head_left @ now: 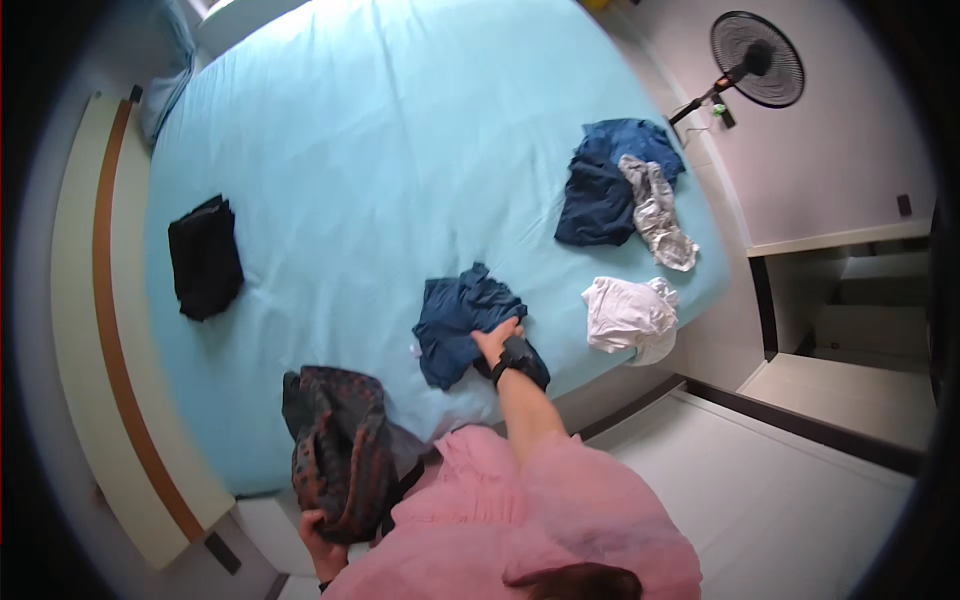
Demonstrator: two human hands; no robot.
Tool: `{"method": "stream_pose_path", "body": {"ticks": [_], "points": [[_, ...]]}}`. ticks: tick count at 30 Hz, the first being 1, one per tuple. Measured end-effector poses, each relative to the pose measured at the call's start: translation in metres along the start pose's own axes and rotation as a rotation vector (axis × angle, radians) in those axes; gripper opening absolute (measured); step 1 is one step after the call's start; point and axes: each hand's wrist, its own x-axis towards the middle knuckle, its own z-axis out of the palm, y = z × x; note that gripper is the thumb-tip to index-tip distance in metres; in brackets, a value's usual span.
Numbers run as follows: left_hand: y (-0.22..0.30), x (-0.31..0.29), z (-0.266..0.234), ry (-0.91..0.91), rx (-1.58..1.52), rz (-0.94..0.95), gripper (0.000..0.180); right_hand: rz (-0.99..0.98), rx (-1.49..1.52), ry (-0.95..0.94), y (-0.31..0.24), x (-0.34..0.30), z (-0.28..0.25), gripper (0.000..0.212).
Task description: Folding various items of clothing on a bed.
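At the bed's near edge, my left hand (320,548) is closed round the lower end of a dark patterned garment (345,440), brown-red and grey-green, which hangs bunched against the mattress side. My right arm reaches forward, with a dark band on the wrist. My right hand (497,340) grips the near right part of a crumpled dark blue garment (455,320) lying on the bed; its thumb and fingers press into the cloth, and some fingertips are hidden in the folds.
A light blue sheet covers the bed (390,150). Folded black clothing (205,258) lies at left. To the right are a white garment (630,315), a navy garment (597,205), a blue one (640,145) and a grey patterned one (655,210). A black fan (757,60) stands beyond.
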Motion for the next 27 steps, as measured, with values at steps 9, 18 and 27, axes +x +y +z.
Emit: {"method": "stream_pose_path", "body": {"ticks": [9, 18, 27], "points": [[-0.007, -0.008, 0.052, -0.142, -0.129, -0.057, 0.061, -0.516, -0.061, -0.037, 0.004, 0.117, -0.108, 0.061], [-0.023, -0.044, 0.088, -0.181, -0.119, -0.083, 0.069, -1.102, -0.111, 0.027, -0.078, 0.069, -0.128, 0.048], [-0.026, -0.052, 0.057, -0.367, 0.053, 0.098, 0.070, -0.639, -0.279, -1.528, -0.082, -0.187, 0.047, 0.050]]}}
